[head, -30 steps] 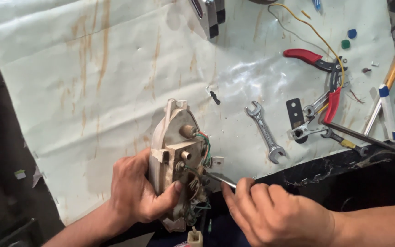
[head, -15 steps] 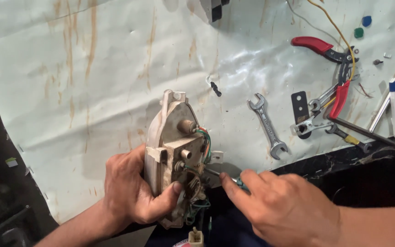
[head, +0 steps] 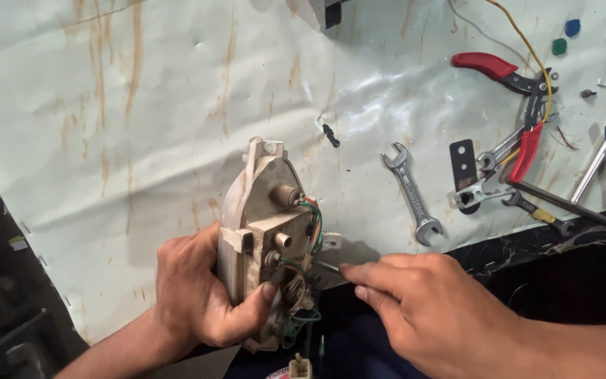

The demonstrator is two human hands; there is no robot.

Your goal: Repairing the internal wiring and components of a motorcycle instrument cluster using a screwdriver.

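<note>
The left hand (head: 198, 298) is clamped round a dirty beige housing (head: 261, 238), held upright. The right hand (head: 436, 309) pinches a thin tool (head: 325, 266) against its wiring: probing a terminal, which needs a steady tip. Beyond the right hand, a spanner (head: 412, 193) and red pliers (head: 517, 105) lie on the worktop (head: 142, 105).

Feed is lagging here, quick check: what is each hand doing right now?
Left hand: closed around the dirty beige housing, holding it up.
Right hand: closed, pinching a thin metal tool against the housing's wiring.
</note>
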